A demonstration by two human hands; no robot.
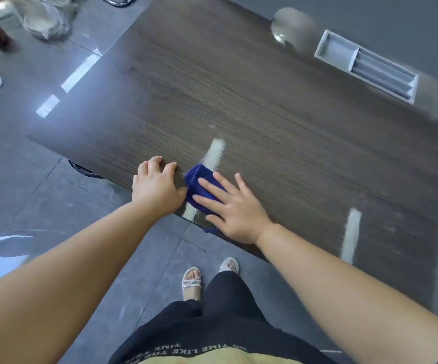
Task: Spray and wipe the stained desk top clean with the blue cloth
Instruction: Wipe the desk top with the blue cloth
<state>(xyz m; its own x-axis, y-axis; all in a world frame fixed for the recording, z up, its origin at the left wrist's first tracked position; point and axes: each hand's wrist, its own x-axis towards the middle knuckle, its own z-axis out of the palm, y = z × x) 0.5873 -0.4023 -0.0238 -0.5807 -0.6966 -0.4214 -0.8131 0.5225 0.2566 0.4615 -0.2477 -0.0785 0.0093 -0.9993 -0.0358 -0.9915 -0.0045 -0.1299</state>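
Pressing down flat with fingers spread, the right hand (232,208) lies open on the small folded blue cloth (203,189), w/ no grip around it, only palm and fingers on top. The cloth sits on the dark wood-grain desk top (265,106) close to the near edge, at the lower end of a whitish streak (216,152). The left hand (157,185) rests just beside the cloth on the desk edge, fingers curled loosely, holding nothing, prob. as support. I judge the cloth soft, light and limp, so it may bunch or slip under the palm; best to hold it by flat pressure on its middle, not by a corner. The desk surface looks smooth and glossy, so the cloth should slide easily. A second whitish streak (350,233) remains further right, approx. near the same edge. Writing: the black shirt (212,345) shows pale letters, seen upside down, reading partly "TIME LIKE THE"; the rest is not clear. No spray bottle can be identified for sure.
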